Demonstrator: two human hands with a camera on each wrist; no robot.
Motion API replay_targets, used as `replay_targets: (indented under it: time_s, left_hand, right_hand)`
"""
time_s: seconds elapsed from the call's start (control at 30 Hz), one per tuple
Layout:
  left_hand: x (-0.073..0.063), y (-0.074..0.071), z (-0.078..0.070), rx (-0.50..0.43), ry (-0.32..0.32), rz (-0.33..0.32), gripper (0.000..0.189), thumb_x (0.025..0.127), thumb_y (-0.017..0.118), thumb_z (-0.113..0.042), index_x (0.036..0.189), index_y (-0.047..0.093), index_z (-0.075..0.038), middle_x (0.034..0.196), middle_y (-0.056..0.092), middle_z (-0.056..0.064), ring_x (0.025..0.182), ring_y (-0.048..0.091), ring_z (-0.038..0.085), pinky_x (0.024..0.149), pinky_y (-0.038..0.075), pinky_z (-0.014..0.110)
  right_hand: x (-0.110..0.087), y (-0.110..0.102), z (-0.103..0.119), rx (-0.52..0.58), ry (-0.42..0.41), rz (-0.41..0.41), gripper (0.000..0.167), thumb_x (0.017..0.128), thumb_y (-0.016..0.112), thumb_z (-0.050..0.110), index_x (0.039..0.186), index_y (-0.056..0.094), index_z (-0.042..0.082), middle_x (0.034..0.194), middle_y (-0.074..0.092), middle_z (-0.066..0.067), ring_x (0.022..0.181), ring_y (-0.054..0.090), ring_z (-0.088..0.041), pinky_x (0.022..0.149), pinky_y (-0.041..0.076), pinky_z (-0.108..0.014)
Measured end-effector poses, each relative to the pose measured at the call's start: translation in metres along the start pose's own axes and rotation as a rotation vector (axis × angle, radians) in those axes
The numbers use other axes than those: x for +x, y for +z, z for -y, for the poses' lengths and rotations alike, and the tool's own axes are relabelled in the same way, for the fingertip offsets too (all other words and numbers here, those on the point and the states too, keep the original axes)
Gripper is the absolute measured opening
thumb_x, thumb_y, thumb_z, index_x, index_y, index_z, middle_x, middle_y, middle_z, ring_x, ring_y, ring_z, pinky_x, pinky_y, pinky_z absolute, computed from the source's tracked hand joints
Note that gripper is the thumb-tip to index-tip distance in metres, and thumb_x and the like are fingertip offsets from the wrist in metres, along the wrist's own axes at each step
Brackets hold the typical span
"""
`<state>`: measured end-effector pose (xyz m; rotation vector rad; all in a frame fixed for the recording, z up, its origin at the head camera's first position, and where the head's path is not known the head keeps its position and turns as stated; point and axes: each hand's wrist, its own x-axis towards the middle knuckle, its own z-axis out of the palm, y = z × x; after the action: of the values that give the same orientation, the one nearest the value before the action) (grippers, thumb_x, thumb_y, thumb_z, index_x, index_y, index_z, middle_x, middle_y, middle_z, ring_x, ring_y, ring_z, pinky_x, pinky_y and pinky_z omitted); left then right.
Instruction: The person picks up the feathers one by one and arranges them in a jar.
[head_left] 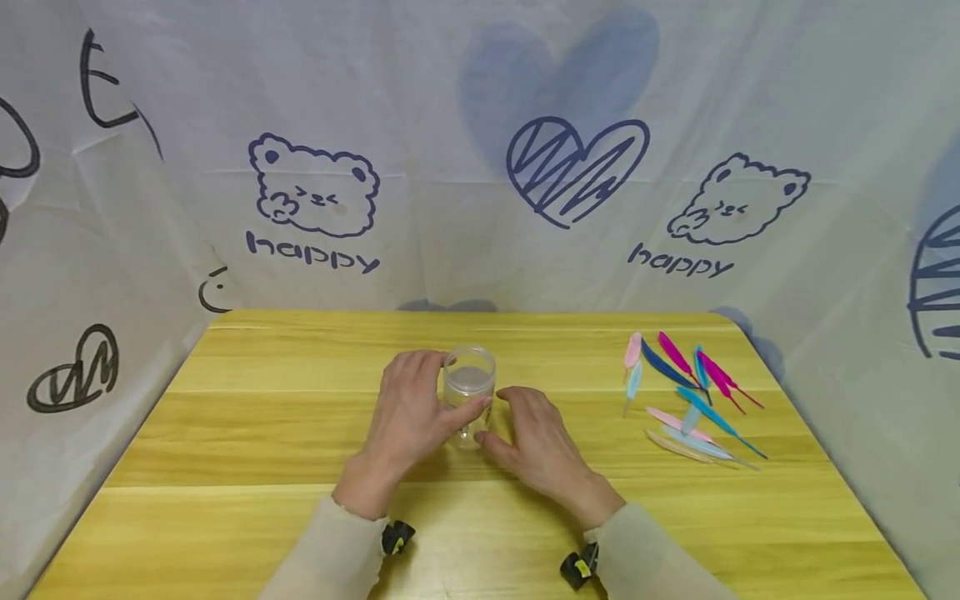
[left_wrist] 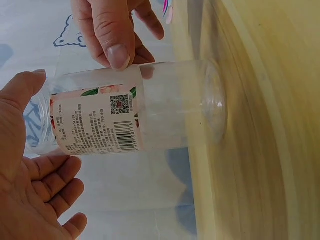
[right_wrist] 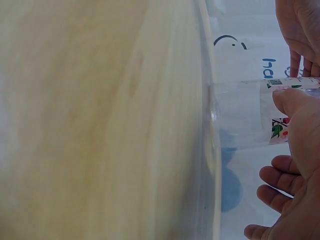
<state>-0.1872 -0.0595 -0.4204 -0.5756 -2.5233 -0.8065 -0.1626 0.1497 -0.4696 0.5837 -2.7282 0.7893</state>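
A clear plastic jar with a printed pink floral label stands upright on the wooden table. My left hand holds it near the top, thumb across the front and fingers along the left side. On the other side, my right hand has its thumb at the label. The loosely bent fingers of that hand spread beside the jar, apart from its wall in the right wrist view.
Several colored feathers, pink, magenta, blue and pale, lie scattered on the right of the table. A white cloth with bear and heart drawings hangs behind the table's back edge and at both sides.
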Motion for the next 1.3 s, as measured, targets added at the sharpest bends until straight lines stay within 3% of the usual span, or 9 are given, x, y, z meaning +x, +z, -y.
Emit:
replay_targets:
  time_s: [0.3,0.63,0.97,1.3]
  left_hand:
    - [0.002,-0.003,0.003,0.048,0.081,-0.015,0.067,0.079,0.088,-0.056,0.115,0.068,-0.003,0.11,0.071,0.013,0.111,0.062,0.036,0.108,0.046,0.054]
    - [0.006,-0.015,0.001,0.072,0.082,0.058,0.07,0.079,0.089,-0.057,0.118,0.07,-0.002,0.111,0.073,0.012,0.112,0.065,0.034,0.112,0.044,0.054]
    - [0.006,-0.008,0.0,0.063,0.098,0.01,0.068,0.078,0.091,-0.054,0.118,0.07,-0.003,0.108,0.073,0.012,0.109,0.065,0.034,0.11,0.045,0.053]
    - [0.007,-0.004,0.0,0.055,0.072,0.009,0.068,0.078,0.089,-0.056,0.116,0.07,-0.002,0.111,0.072,0.014,0.111,0.062,0.036,0.108,0.046,0.055]
  right_hand:
    - [0.001,0.001,0.001,0.01,-0.01,-0.018,0.059,0.096,0.077,0.04,0.136,0.058,-0.001,0.134,0.065,-0.018,0.135,0.056,-0.037,0.114,0.045,-0.059]
    - [0.006,0.0,0.005,0.034,-0.055,-0.03,0.054,0.096,0.078,0.037,0.133,0.06,0.003,0.131,0.066,-0.013,0.132,0.058,-0.033,0.112,0.048,-0.057]
    - [0.006,0.0,0.003,0.013,-0.059,-0.028,0.057,0.094,0.08,0.037,0.135,0.059,0.004,0.131,0.067,-0.012,0.13,0.059,-0.034,0.11,0.049,-0.057]
    - [0.003,-0.023,-0.026,-0.101,0.039,-0.066,0.056,0.094,0.08,0.031,0.135,0.061,-0.003,0.129,0.067,-0.018,0.121,0.06,-0.038,0.105,0.05,-0.056]
